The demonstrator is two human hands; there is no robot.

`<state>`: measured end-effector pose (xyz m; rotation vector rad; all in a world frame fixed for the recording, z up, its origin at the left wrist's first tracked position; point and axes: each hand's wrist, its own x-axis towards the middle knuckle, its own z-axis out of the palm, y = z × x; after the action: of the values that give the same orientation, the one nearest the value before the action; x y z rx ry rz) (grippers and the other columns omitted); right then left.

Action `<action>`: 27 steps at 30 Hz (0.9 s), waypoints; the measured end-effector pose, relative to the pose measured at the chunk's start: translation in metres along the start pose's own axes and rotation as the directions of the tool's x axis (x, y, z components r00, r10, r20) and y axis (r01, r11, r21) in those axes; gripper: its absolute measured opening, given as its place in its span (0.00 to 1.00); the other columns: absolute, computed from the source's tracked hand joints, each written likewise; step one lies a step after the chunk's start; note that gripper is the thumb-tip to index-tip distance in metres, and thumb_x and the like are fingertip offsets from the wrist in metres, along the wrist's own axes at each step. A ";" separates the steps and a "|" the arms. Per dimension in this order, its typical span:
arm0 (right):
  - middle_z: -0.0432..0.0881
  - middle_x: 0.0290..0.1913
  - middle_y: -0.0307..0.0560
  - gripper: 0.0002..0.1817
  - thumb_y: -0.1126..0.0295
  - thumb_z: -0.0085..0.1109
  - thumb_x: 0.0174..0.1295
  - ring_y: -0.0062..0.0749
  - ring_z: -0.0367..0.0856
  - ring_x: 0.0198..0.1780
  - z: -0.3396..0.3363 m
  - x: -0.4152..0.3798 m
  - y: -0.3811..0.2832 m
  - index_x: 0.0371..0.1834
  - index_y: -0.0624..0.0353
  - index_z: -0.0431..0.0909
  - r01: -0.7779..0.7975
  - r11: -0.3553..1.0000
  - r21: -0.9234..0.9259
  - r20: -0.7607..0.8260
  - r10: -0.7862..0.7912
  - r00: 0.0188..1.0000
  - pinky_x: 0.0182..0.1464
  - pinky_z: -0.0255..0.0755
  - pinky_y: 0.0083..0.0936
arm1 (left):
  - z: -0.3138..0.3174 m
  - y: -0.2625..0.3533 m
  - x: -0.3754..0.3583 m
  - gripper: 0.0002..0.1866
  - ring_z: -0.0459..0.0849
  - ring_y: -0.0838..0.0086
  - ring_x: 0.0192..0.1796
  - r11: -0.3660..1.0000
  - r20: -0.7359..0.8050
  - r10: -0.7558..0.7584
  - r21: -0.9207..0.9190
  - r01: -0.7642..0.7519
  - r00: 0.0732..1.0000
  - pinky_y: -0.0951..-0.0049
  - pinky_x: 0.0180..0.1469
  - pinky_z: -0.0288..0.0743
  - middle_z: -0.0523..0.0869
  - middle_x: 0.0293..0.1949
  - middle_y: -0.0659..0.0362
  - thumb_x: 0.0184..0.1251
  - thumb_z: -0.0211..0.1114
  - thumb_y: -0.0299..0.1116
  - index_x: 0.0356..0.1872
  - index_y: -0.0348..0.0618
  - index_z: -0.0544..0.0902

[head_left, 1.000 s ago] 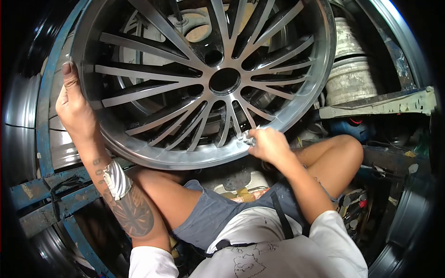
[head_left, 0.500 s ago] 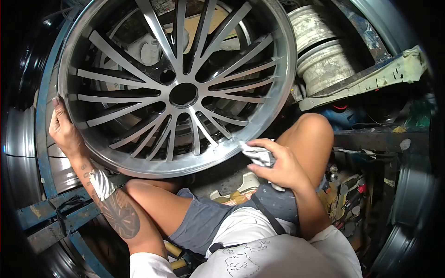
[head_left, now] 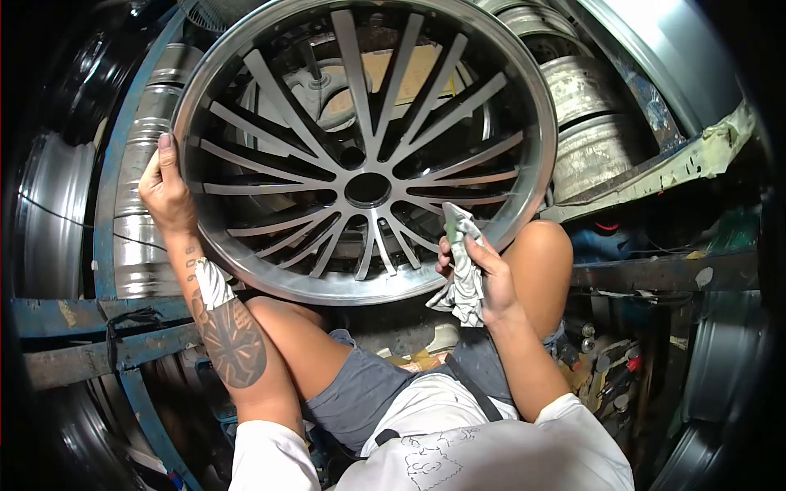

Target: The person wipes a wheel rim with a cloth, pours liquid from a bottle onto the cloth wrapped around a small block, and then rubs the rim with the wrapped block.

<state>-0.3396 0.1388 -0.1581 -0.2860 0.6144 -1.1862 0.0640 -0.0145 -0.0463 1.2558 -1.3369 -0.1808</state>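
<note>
A large multi-spoke wheel rim [head_left: 367,189] is tilted above my knees, silver with dark gaps between the spokes. At its left edge my left hand [head_left: 168,192] grips the outer lip, thumb up. My right hand [head_left: 483,278] holds a crumpled grey-white cloth [head_left: 465,274] near the rim's lower right edge, with fingers wrapped round it. A folded tip of the cloth points up over the spokes. White fabric [head_left: 214,284] is tied round my left forearm.
Dusty wheel barrels [head_left: 596,151] lie on a rack at the upper right. A blue metal frame [head_left: 61,317] with shiny rims [head_left: 147,192] stands on the left. Tools and cans [head_left: 606,353] fill the lower right.
The rim has shifted right and slightly turned, with my left hand still on its edge. My right hand has come off the lip and raised the cloth, which now points upward.
</note>
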 end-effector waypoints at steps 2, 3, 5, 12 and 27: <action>0.84 0.49 0.47 0.20 0.62 0.54 0.79 0.30 0.85 0.45 0.000 0.001 0.000 0.67 0.63 0.72 -0.036 0.999 0.040 0.026 0.035 0.999 0.55 0.82 0.31 | -0.003 0.012 -0.003 0.25 0.81 0.82 0.39 0.998 0.027 -0.053 -0.024 0.053 0.998 0.80 0.44 0.74 0.89 0.36 0.63 0.84 0.60 0.47 0.45 0.28 0.90; 0.78 0.47 0.48 0.23 0.58 0.52 0.80 0.34 0.81 0.43 0.007 0.000 -0.001 0.69 0.62 0.71 -0.068 0.997 0.037 -0.016 0.068 0.998 0.54 0.76 0.35 | -0.004 0.016 -0.004 0.25 0.81 0.82 0.39 0.997 0.042 -0.064 -0.038 0.065 0.997 0.80 0.44 0.74 0.89 0.36 0.63 0.84 0.60 0.47 0.45 0.28 0.90; 0.80 0.45 0.48 0.22 0.61 0.52 0.80 0.33 0.81 0.39 0.009 -0.001 -0.002 0.68 0.63 0.71 -0.109 0.991 0.073 0.063 0.104 0.993 0.49 0.77 0.34 | -0.001 0.023 -0.004 0.22 0.80 0.83 0.37 0.998 0.028 -0.033 -0.060 0.035 0.999 0.79 0.42 0.74 0.88 0.33 0.63 0.84 0.62 0.44 0.42 0.30 0.88; 0.74 0.35 0.49 0.27 0.63 0.55 0.73 0.27 0.71 0.27 0.057 0.014 -0.022 0.72 0.64 0.66 -0.210 0.977 -0.039 0.292 0.212 0.933 0.33 0.67 0.25 | 0.024 0.081 -0.026 0.08 0.81 0.76 0.40 0.892 -0.359 0.442 0.082 -0.444 0.822 0.78 0.47 0.75 0.87 0.47 0.54 0.75 0.59 0.26 0.48 0.34 0.84; 0.78 0.50 0.57 0.33 0.53 0.62 0.75 0.31 0.78 0.24 0.096 0.039 -0.016 0.71 0.52 0.54 -0.087 0.994 0.068 0.438 0.049 0.898 0.28 0.73 0.27 | 0.078 0.122 -0.072 0.14 0.84 0.79 0.50 0.747 0.798 0.020 -0.412 0.521 0.602 0.75 0.56 0.77 0.87 0.45 0.60 0.65 0.72 0.23 0.50 0.32 0.83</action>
<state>-0.2863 0.0872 -0.0839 -0.4391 0.1776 -1.0322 -0.0854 0.0424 -0.0192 0.7813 -1.5746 -1.4256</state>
